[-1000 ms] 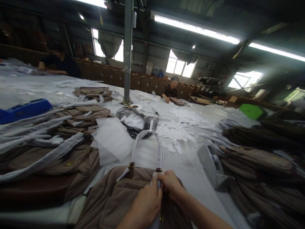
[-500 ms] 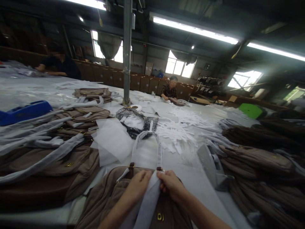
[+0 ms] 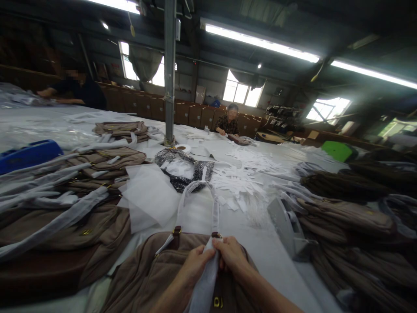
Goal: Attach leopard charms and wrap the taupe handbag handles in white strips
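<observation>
A brown fabric handbag (image 3: pixel 143 269) lies in front of me, its handle (image 3: pixel 195 187) wrapped in white material and standing up at the far side. My left hand (image 3: pixel 197 263) is closed on a white wrapping strip (image 3: pixel 203 287) that runs down over the bag toward me. Close beside it, my right hand (image 3: pixel 230 252) pinches the top of the same strip, just below the handle's right brown tab and metal ring (image 3: pixel 216 235). Fingertips of both hands nearly meet there. Gold-coloured hardware (image 3: pixel 218 301) shows on the bag below my right wrist.
Brown bags with wrapped straps (image 3: pixel 97 217) pile up at left, more bags (image 3: pixel 345 213) at right. A grey tape dispenser (image 3: pixel 286 226) stands right of my bag. Ahead are white sheets (image 3: pixel 148 195), scattered white strips (image 3: pixel 241 178) and a metal post (image 3: pixel 169 74). Two people work across the table.
My left hand has moved in closer to my right hand, and the strip's top is now gathered narrower between them. The view has shifted slightly.
</observation>
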Available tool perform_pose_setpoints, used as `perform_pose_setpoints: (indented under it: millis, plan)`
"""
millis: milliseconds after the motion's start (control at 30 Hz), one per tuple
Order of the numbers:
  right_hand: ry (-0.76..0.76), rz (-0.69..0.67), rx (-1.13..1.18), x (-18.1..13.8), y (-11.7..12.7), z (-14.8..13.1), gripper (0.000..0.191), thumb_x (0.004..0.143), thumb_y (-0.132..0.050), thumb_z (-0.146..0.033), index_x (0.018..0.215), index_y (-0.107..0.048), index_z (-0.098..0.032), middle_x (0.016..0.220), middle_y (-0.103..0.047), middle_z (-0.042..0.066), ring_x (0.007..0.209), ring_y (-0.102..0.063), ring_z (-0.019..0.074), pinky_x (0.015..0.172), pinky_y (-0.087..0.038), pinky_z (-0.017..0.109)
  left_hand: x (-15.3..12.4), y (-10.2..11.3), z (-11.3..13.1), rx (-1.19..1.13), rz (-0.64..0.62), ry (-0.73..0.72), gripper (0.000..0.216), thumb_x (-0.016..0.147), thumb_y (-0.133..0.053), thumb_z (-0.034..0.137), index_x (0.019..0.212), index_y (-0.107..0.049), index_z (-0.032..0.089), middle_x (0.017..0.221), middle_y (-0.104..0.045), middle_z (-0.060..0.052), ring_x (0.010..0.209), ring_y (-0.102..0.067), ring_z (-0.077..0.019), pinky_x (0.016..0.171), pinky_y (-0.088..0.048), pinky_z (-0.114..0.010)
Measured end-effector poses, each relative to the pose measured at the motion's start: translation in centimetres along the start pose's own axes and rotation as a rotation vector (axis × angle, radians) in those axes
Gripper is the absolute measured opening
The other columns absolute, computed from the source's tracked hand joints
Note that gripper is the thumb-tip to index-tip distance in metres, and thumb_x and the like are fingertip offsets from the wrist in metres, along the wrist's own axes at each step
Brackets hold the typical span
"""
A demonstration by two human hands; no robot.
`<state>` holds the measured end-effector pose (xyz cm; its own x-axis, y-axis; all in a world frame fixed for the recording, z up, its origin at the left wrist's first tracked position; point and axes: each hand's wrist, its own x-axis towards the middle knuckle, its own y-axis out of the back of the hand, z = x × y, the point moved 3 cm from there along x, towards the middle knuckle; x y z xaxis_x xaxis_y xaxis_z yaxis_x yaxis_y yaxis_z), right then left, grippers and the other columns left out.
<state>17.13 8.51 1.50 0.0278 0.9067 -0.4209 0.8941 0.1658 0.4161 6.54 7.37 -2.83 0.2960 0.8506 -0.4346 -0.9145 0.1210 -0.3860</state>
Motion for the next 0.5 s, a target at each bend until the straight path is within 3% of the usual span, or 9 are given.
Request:
perform_pose_setpoints:
  millis: [100, 233, 333, 400, 467, 500]
  plan:
    - [0.064, 0.059, -0.062, 0.1, 0.1, -0.3, 0.04, 0.082, -0.041, -0.027, 0.044, -0.048, -0.018, 0.032, -0.042, -0.003, 0.031, -0.04, 0.0106, 0.036, -0.027, 0.021, 0.3, 0.4, -0.5, 0.005, 0.073, -0.009, 0.042, 0.055, -0.071, 0.047, 0.076, -0.061, 0.012, 0.052, -0.062, -0.001, 0.042, -0.052, -0.013, 0.046, -0.038, -0.025]
    - [0.138, 0.21, -0.121, -0.8, -0.2, -0.4, 0.03, 0.079, -0.048, -0.025, 0.051, -0.055, -0.017, 0.048, -0.055, 0.001, 0.049, -0.052, 0.0133, 0.044, -0.029, 0.021, 0.3, 0.8, -0.5, 0.065, 0.149, -0.001, 0.043, 0.052, -0.073, 0.044, 0.079, -0.067, 0.01, 0.055, -0.065, -0.002, 0.056, -0.059, -0.0185, 0.053, -0.041, -0.027]
    - [0.198, 0.278, -0.231, -1.0, 0.3, -0.4, 0.03, 0.076, -0.056, -0.036, 0.053, -0.059, -0.017, 0.051, -0.057, 0.001, 0.051, -0.052, 0.0131, 0.046, -0.027, 0.022, 0.3, 1.6, -0.2, 0.176, 0.237, 0.023, 0.045, 0.056, -0.069, 0.044, 0.086, -0.069, 0.01, 0.062, -0.07, -0.004, 0.071, -0.064, -0.0247, 0.063, -0.045, -0.029]
    - [0.218, 0.3, -0.327, -0.9, 2.7, -0.3, 0.039, 0.072, -0.06, -0.048, 0.048, -0.058, -0.016, 0.045, -0.052, -0.001, 0.046, -0.048, 0.0116, 0.044, -0.025, 0.022, 0.6, 2.0, -0.3, 0.25, 0.245, 0.051, 0.044, 0.059, -0.067, 0.044, 0.088, -0.069, 0.011, 0.063, -0.071, -0.004, 0.071, -0.065, -0.0259, 0.063, -0.046, -0.031]
    - [0.219, 0.415, -0.37, -1.1, 7.4, 0.0, 0.044, 0.071, -0.06, -0.052, 0.046, -0.057, -0.016, 0.044, -0.049, -0.002, 0.046, -0.047, 0.0109, 0.045, -0.027, 0.02, 0.8, 2.2, -0.5, 0.277, 0.234, 0.081, 0.042, 0.061, -0.064, 0.044, 0.087, -0.068, 0.011, 0.057, -0.07, -0.004, 0.061, -0.064, -0.0256, 0.057, -0.045, -0.031]
    - [0.232, 0.55, -0.372, -1.4, 10.7, 0.3, 0.042, 0.072, -0.059, -0.049, 0.048, -0.059, -0.015, 0.047, -0.052, -0.002, 0.05, -0.049, 0.0111, 0.047, -0.029, 0.02, 0.9, 2.2, -0.7, 0.275, 0.232, 0.097, 0.042, 0.062, -0.063, 0.045, 0.087, -0.068, 0.012, 0.055, -0.069, -0.004, 0.056, -0.063, -0.0253, 0.053, -0.044, -0.031]
